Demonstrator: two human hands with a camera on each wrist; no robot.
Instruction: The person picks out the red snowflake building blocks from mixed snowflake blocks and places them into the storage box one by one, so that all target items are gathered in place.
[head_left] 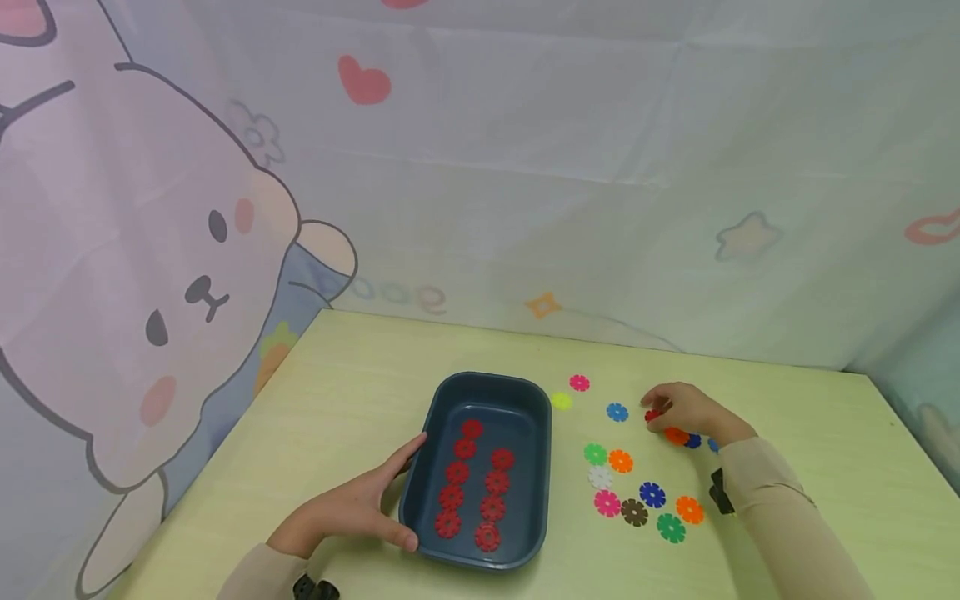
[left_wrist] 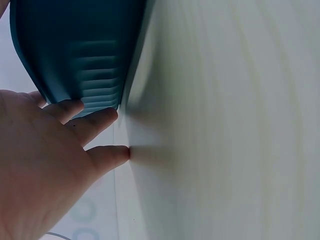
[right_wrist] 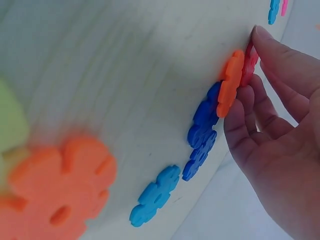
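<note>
A dark blue plastic tray (head_left: 543, 500) stands on the table, with two rows of red flower-shaped discs (head_left: 452, 497) on its floor. My left hand (head_left: 360, 507) lies spread along the tray's left side, thumb at the near left corner. In the left wrist view its extended fingers (left_wrist: 95, 125) meet the tray's ribbed outer wall. Over at the right, my right hand (head_left: 688, 410) pinches a red flower-shaped disc (right_wrist: 250, 65) between thumb and fingers. Right beside that disc lies an orange one (right_wrist: 231, 82), overlapping a dark blue disc (right_wrist: 204, 115).
Several discs are scattered right of the tray, among them a green (head_left: 596, 454), a white (head_left: 600, 477), a brown (head_left: 634, 512) and a pink one (head_left: 580, 382). A yellow disc (head_left: 562, 401) lies close to the tray's rim. A printed cloth (head_left: 525, 167) hangs behind the table.
</note>
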